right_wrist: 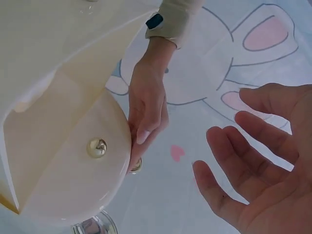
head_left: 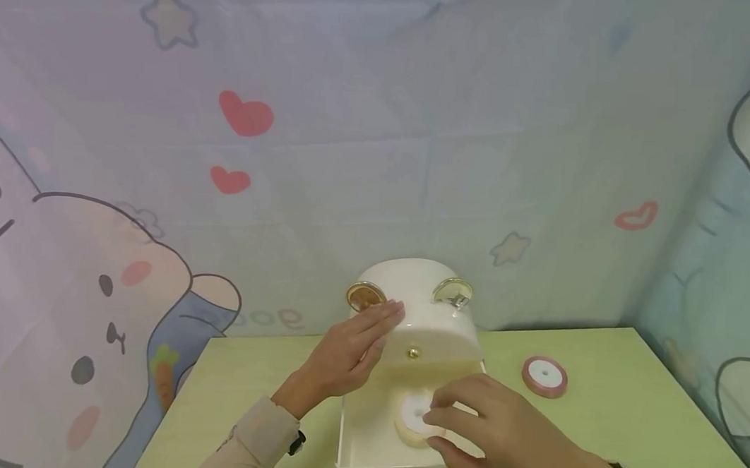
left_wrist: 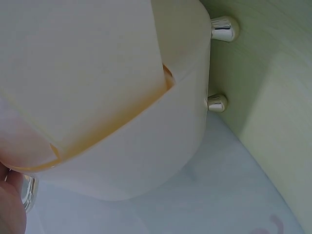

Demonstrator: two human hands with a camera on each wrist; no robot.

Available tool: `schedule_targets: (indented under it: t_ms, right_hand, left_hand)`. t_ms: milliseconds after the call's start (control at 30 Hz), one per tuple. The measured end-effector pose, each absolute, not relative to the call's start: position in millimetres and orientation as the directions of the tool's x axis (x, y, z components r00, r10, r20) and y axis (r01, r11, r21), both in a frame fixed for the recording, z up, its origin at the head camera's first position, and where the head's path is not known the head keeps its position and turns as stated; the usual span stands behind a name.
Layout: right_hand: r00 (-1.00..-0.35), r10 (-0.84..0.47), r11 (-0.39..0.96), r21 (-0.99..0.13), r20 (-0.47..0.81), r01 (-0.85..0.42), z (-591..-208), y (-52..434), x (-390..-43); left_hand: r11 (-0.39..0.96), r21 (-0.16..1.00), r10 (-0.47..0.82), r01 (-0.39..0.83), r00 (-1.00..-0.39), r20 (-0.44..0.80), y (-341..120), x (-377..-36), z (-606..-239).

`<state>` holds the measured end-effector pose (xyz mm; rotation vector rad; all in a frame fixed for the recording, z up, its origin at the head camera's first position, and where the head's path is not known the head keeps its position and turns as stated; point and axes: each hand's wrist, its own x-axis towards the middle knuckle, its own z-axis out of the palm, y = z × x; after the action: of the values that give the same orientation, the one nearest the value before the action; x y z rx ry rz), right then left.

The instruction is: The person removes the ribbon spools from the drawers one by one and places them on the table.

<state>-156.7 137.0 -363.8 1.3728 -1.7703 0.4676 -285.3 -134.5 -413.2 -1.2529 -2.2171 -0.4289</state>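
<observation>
Pale green worktop with a cartoon rabbit-print cloth backdrop hung behind it and along the right edge. Cream rounded box with gold fittings sits near the back edge, middle, its pulled-out drawer reaching toward the front edge. Left hand lies flat against the box's left side, fingers straight and together, gripping nothing; fingertips sit just beside a gold disc. Right hand hovers over the drawer's right part, fingers loosely spread and slightly bent; right wrist view shows the palm empty. Cream ribbon spool lies inside the drawer just under and left of the right fingertips; contact cannot be told. Pink ribbon spool lies flat on the worktop right of the box, well apart from both hands.
</observation>
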Motion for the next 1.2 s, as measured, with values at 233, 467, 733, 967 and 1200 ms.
schedule_targets:
  t_ms: [233,467,733,967,1200]
  right_hand:
    - [-0.118,-0.712,0.303,0.152,0.692,-0.941,-356,142,-165]
    - [-0.172,-0.796,0.278,0.098,0.581,-0.955,-348,144,-178]
    - [-0.27,-0.908,0.278,-0.02,0.32,-0.96,-341,137,-192]
    - [-0.367,-0.926,0.354,-0.131,0.09,-0.926,-343,121,-211]
    - [-0.381,-0.925,0.378,-0.144,-0.01,-0.914,-357,107,-228]
  left_hand:
    - [0.519,0.004,0.681,0.855,-0.417,0.601,-135,-285,-413]
    - [0.525,0.001,0.682,0.851,-0.422,0.597,-135,-284,-413]
    - [0.524,-0.004,0.686,0.852,-0.42,0.594,-135,-285,-412]
    - [0.524,0.004,0.678,0.852,-0.419,0.604,-135,-286,-412]
    - [0.523,0.007,0.672,0.852,-0.418,0.612,-135,-284,-414]
